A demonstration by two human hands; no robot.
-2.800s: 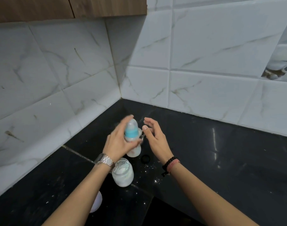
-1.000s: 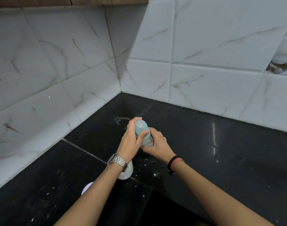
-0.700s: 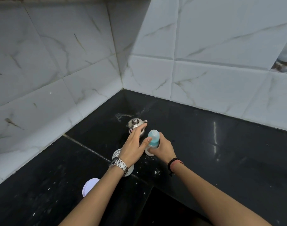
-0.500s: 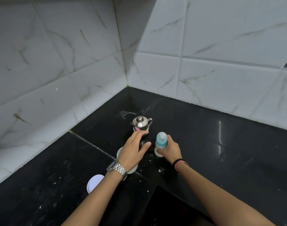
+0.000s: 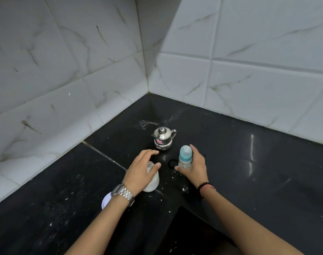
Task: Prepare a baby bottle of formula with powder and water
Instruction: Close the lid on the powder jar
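Note:
A baby bottle (image 5: 184,157) with a teal collar and clear cap stands upright on the black counter (image 5: 249,172). My right hand (image 5: 195,165) is wrapped around its lower body. My left hand (image 5: 141,171) hovers with spread fingers over an open glass jar of white powder (image 5: 152,181), partly hiding it. Whether the hand touches the jar's rim is unclear. A small steel kettle (image 5: 163,138) with a lid stands just behind both hands.
The jar's white lid (image 5: 106,200) lies flat by my left wrist. A small black ring (image 5: 172,163) lies beside the bottle. Powder specks dot the counter. Marble-tiled walls (image 5: 83,70) meet in a corner behind. A dark recess (image 5: 193,232) opens at the near edge.
The bottle, held up in both hands a second ago, now stands on the counter in my right hand. My left hand let go of it and moved over the powder jar.

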